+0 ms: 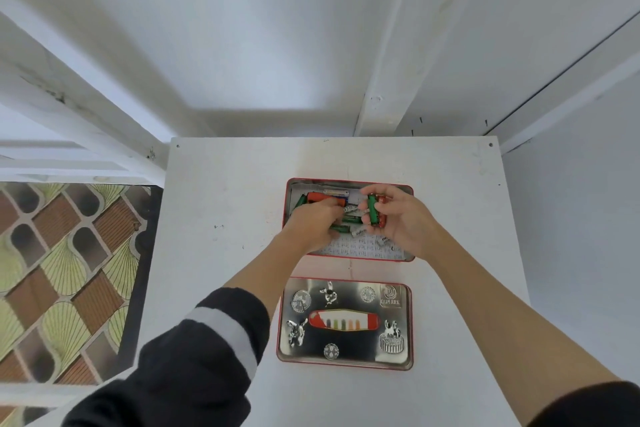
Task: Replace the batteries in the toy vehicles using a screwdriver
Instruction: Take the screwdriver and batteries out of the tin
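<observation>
So both hands are in the open red tin [349, 218] at the far middle of the white counter [221, 253]; the right hand [398, 220] is pinching a green battery [372, 213] along with something red, and the left hand [317, 224] is curled down among the loose batteries [346, 218], can't tell if it's got one. The tin's lid [344, 322] lies just nearer, shiny inside up; an orange tube-shaped thing [320, 198] sits at the tin's far left.

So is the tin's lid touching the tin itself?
Apart. The head view shows a strip of white table between the open tin and the lid lying nearer the person.
</observation>
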Tool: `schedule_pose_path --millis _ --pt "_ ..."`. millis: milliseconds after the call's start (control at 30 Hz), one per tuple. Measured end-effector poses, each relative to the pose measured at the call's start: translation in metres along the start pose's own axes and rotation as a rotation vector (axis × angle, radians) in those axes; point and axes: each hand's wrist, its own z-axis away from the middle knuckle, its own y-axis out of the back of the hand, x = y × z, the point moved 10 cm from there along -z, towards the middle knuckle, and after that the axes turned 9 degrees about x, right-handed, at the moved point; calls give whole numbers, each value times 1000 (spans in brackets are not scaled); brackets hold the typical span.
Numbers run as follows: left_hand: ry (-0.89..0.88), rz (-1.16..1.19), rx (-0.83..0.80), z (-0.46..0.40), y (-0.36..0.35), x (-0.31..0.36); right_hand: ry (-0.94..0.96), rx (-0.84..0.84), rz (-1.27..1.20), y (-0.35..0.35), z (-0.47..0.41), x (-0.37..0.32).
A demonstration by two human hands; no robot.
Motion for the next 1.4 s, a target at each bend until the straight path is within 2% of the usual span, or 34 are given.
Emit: schedule_pose_path --millis 67,100,200,267,300,367,467,533,600,833,933,1033,1167,1233,1300,1400 --pt "167 381 82 6 13 -14 -4 35 41 0 0 -1" --pt "232 543 115 10 19 -21 26 76 156 2 -1 -2" --pt "356 1095 90 29 24 -25 230 188 769 4 -4 -11" --pt "416 1552 30 40 21 -20 331 134 1300 -5 -10 -5" --pt "443 1706 14 44 21 -18 340 75 1526 -8 -11 3" --pt "480 1888 13 49 19 -14 352 -15 1778 -10 -14 18" --pt "590 1944 73 52 11 -16 412 -35 1906 -11 -16 25" --pt "685 1825 121 53 3 -25 425 -17 1893 -11 -17 25" --pt "697 1546 140 52 -1 -34 398 5 1733 -11 -17 21" --pt "284 318 68 9 8 -9 63 88 506 10 11 12" --pt "204 127 92 -3 7 0 27 87 201 16 16 8" --pt "151 8 61 -9 0 3 29 62 112 15 19 2" --pt "140 -87 86 -9 -5 5 49 146 155 20 16 -4" --pt "212 -18 124 -6 -3 -1 57 203 206 23 14 -6" --pt "352 318 169 0 0 -14 61 228 228 24 10 -7" --pt "549 1040 216 22 5 -26 79 253 396 24 3 -5"
